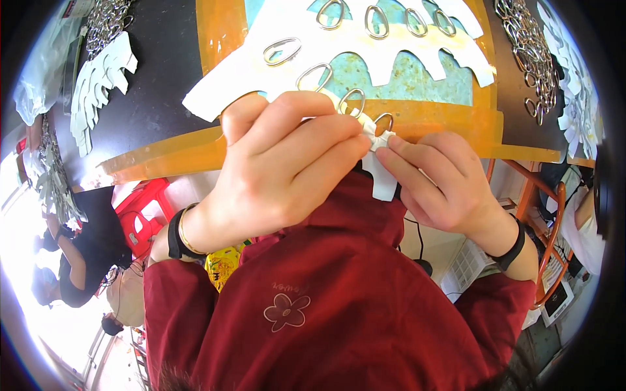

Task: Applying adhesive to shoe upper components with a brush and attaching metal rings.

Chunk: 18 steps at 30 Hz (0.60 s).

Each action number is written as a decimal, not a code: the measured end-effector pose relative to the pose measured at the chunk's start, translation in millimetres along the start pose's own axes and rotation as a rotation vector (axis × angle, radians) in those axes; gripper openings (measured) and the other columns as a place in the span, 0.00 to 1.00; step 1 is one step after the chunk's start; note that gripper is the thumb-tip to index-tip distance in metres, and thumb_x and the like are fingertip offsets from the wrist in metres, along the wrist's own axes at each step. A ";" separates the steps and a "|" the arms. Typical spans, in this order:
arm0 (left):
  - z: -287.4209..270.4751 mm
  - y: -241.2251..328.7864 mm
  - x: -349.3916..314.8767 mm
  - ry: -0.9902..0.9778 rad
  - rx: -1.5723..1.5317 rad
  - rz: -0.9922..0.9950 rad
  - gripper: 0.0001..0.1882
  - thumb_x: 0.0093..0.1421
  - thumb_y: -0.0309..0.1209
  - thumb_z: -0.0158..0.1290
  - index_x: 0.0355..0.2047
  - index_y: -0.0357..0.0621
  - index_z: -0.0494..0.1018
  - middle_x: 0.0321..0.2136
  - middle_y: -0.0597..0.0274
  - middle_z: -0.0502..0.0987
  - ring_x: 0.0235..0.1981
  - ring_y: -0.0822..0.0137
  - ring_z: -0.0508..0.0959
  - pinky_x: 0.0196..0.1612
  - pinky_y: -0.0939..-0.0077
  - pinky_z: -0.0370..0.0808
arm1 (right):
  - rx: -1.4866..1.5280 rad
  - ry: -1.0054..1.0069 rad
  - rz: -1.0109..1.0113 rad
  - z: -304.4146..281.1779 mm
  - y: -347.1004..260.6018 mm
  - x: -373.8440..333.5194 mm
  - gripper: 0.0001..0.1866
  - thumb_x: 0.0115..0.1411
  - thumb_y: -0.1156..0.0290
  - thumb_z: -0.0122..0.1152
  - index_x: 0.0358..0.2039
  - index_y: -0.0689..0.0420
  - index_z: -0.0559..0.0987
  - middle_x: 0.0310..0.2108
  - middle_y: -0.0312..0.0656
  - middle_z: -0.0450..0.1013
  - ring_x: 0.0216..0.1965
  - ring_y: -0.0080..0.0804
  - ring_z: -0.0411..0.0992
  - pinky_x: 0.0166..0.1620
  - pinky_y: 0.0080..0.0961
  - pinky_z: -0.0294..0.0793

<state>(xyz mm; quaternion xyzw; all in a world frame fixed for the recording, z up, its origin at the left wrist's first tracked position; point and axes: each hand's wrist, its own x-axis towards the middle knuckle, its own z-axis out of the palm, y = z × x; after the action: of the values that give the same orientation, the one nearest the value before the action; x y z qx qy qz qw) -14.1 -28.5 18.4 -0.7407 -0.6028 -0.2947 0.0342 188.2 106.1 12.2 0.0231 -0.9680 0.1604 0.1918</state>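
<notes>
At the table's near edge, my left hand [293, 156] and my right hand [443, 182] meet at a white tabbed piece [383, 176]. Both hands are closed, thumbs and fingers pinching its narrow tab, which is folded at a metal ring [385, 121]. The lower end of that tab hangs past the table edge. Close above my left fingers stands another metal ring [353, 101]. Farther back lies a white sheet with tabs [417, 49], with several oval metal rings [377, 22] along it. My left fingertips are partly hidden.
A blue-green mat [417, 81] with an orange border [528, 143] covers the table's middle. Heaps of metal rings [531, 58] and stacked white tabbed pieces [98, 85] lie at both sides. A red plastic stool [140, 212] and a person in dark clothing [91, 247] are at left.
</notes>
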 end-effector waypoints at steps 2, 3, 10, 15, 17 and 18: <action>1.5 -0.1 2.0 0.000 -0.015 -0.008 0.13 0.42 0.27 0.64 0.32 0.49 0.81 0.34 0.73 0.81 0.36 0.71 0.78 0.41 0.77 0.62 | 0.012 0.005 0.023 2.2 -1.4 3.0 0.20 0.41 0.73 0.63 0.39 0.62 0.81 0.37 0.41 0.75 0.32 0.31 0.71 0.33 0.26 0.75; 3.2 1.1 3.6 -0.028 -0.030 -0.001 0.14 0.42 0.27 0.64 0.33 0.49 0.80 0.34 0.74 0.81 0.36 0.70 0.78 0.41 0.76 0.61 | -0.028 0.048 0.024 5.4 -2.6 5.0 0.20 0.40 0.73 0.63 0.38 0.62 0.81 0.35 0.40 0.74 0.31 0.30 0.70 0.31 0.26 0.74; -1.5 -1.0 4.7 -0.112 -0.027 0.017 0.19 0.46 0.29 0.64 0.41 0.49 0.76 0.34 0.77 0.81 0.40 0.71 0.77 0.43 0.74 0.60 | -0.142 0.045 0.051 3.6 -12.2 19.7 0.17 0.38 0.75 0.62 0.33 0.62 0.80 0.25 0.35 0.66 0.25 0.28 0.66 0.26 0.24 0.68; -0.8 0.8 4.9 -0.102 -0.019 0.005 0.16 0.46 0.30 0.65 0.38 0.50 0.78 0.33 0.79 0.80 0.41 0.73 0.76 0.43 0.73 0.59 | -0.094 0.087 0.132 10.0 -9.5 15.6 0.14 0.41 0.75 0.65 0.32 0.61 0.78 0.25 0.38 0.66 0.25 0.32 0.67 0.26 0.27 0.68; 1.6 1.6 3.2 -0.096 -0.004 0.007 0.15 0.46 0.31 0.66 0.36 0.51 0.78 0.32 0.79 0.80 0.41 0.73 0.75 0.43 0.74 0.59 | -0.077 0.118 0.156 13.0 -9.8 14.4 0.14 0.42 0.76 0.66 0.32 0.61 0.78 0.25 0.39 0.66 0.25 0.34 0.67 0.26 0.28 0.68; 3.4 2.2 2.2 -0.081 -0.010 -0.002 0.14 0.46 0.31 0.66 0.35 0.51 0.78 0.32 0.79 0.80 0.40 0.73 0.75 0.43 0.73 0.58 | -0.052 0.133 0.186 13.3 -10.6 14.2 0.14 0.43 0.77 0.67 0.33 0.61 0.77 0.24 0.39 0.66 0.24 0.35 0.67 0.26 0.29 0.68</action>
<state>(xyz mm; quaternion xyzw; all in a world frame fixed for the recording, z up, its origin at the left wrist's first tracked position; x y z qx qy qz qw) -10.5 -25.8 17.4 -0.7516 -0.6027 -0.2678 0.0058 171.3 91.9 9.2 -0.0824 -0.9549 0.1537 0.2404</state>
